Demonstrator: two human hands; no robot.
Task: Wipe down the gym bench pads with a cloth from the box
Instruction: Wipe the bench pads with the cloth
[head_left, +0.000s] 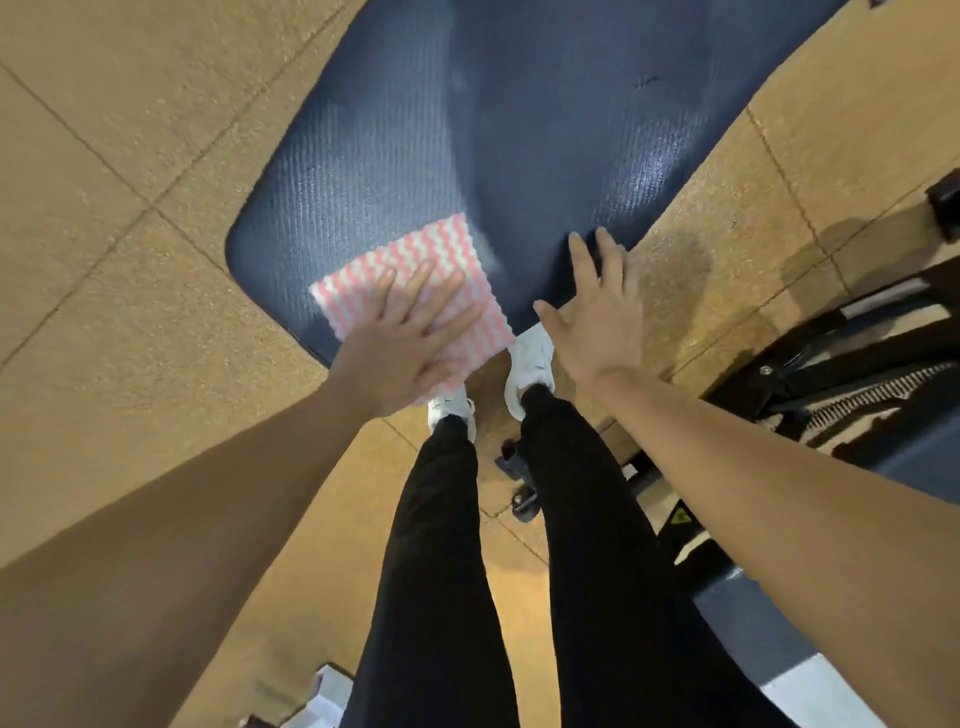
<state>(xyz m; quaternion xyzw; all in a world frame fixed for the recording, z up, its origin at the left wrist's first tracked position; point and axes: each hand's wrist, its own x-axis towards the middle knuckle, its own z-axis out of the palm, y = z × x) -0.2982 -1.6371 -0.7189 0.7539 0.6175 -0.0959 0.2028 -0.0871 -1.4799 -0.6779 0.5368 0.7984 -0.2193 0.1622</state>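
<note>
A dark blue bench pad (467, 119) fills the upper middle of the head view, its near rounded end toward me. A pink-and-white wavy-striped cloth (441, 260) lies flat on that near end. My left hand (405, 343) presses on the cloth's near part with straight, spread fingers. My right hand (592, 317) is spread flat at the pad's near right edge, fingertips touching the pad, holding nothing. The box is not clearly in view.
Tan tiled floor (104, 182) surrounds the pad. My legs in black trousers and white shoes (530, 374) stand just below the pad's end. Black gym equipment frame (831, 374) sits at the right; a metal bracket (519, 478) lies between my legs.
</note>
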